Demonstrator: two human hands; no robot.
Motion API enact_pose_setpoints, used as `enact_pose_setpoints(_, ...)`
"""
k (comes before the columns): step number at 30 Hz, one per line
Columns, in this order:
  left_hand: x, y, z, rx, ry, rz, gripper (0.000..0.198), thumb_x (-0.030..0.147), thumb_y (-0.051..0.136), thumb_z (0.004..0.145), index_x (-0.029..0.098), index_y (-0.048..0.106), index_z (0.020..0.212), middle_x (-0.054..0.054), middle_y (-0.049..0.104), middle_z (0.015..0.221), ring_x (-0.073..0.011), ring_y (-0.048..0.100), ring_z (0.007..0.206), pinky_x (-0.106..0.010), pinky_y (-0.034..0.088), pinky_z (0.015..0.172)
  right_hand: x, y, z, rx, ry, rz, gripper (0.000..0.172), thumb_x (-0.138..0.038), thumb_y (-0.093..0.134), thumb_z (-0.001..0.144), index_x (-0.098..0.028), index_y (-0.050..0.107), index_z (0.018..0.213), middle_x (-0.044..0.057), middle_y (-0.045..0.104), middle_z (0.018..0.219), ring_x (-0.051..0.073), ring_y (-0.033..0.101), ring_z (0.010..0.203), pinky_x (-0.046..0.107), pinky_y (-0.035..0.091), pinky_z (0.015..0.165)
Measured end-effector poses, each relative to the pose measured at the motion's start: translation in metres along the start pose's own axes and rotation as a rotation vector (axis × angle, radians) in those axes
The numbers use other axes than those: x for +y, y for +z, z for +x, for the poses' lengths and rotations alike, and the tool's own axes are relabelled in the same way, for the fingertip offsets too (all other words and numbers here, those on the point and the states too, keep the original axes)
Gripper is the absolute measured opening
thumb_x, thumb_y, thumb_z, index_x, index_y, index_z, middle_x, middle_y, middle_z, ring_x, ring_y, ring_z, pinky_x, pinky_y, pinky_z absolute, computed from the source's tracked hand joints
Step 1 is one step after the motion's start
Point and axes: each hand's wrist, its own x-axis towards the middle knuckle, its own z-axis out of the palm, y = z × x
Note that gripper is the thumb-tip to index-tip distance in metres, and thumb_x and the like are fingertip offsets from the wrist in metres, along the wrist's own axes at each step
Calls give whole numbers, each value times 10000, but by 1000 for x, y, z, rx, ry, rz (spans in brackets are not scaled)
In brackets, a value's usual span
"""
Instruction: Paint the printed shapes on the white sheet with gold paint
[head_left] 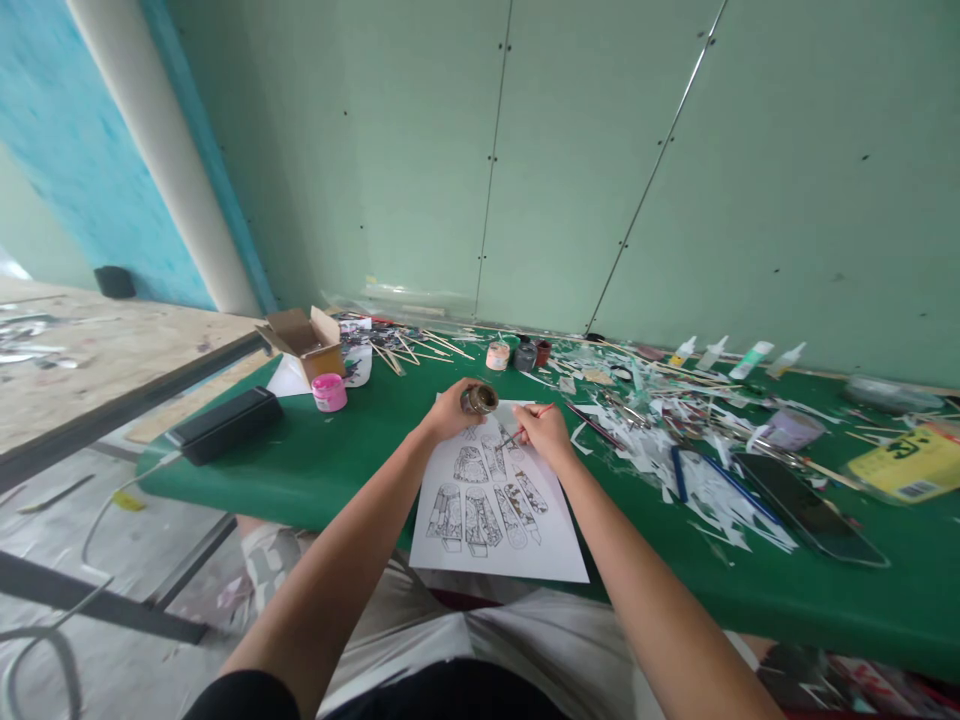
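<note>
My left hand (451,408) is closed around a small open jar (480,400) with dark brown contents, tilted above the top edge of a white sheet (442,548). The sheet carries black line drawings of patterned shapes, a few of them with brownish patches. In my right hand (545,432) is a thin paintbrush (519,434) with a reddish handle, pinched between the fingers. Its tip points left and down at the upper part of the drawings. Whether the tip touches the paper I cannot tell.
Paper scraps (720,490) and brushes litter the green table (352,460) on the right, near a phone (814,508) and a yellow packet (904,465). Paint pots (497,355) stand behind the sheet. Leftward are a pink jar (328,392), a cardboard box (306,345) and a black device (225,424).
</note>
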Motion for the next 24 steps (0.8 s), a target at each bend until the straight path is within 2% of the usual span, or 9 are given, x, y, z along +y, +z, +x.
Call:
enact_pose_setpoints(6,-2,1,0,-14,46,-26,566,77,713,563,179,551,1096,-61,641,1100,-230,618,963,-362,486,842,-10,-5,-1,105,-26,253,517,-654,608,679,-204,492,453,-39,445,331,84,400,282,221,373,339)
enact_pose_setpoints(9,-3,1,1,-22,112,-13,579,57,708,546,181,571,1095,-76,628,1140,-246,599,1027,-380,465,900,-12,-8,0,188,-56,361,552,-703,568,696,-196,512,486,-27,478,348,85,433,290,208,366,320)
enact_pose_setpoints(12,-3,1,1,-21,118,9,585,69,710,552,175,574,1111,-88,619,1157,-255,593,1042,-389,459,910,-13,-9,0,224,-31,425,569,-727,535,707,-191,527,516,-20,498,348,86,433,272,205,362,296)
enact_pose_setpoints(17,-2,2,1,-11,46,1,570,103,732,560,165,563,1101,-71,645,1093,-234,620,958,-359,487,841,-12,-9,-12,170,94,362,622,-766,462,713,-178,556,533,19,561,395,103,461,271,224,398,274)
enact_pose_setpoints(19,-1,2,1,-15,40,1,560,117,736,569,169,562,1099,-63,650,1077,-228,621,939,-355,488,828,-11,-8,-18,111,94,298,583,-734,545,686,-184,531,495,-1,524,372,97,453,273,224,425,293)
enact_pose_setpoints(22,-1,1,0,-13,47,-2,560,115,729,580,169,557,1110,-66,649,1073,-222,619,929,-358,486,825,-9,-7,-23,86,82,224,547,-678,639,645,-196,490,435,-41,431,316,76,395,254,219,437,309)
enact_pose_setpoints(24,0,1,0,-11,46,-1,559,112,726,584,166,556,1114,-67,649,1069,-219,619,924,-355,485,820,-8,-5,-22,77,103,201,525,-656,662,631,-201,492,432,-47,427,318,76,385,255,224,443,314)
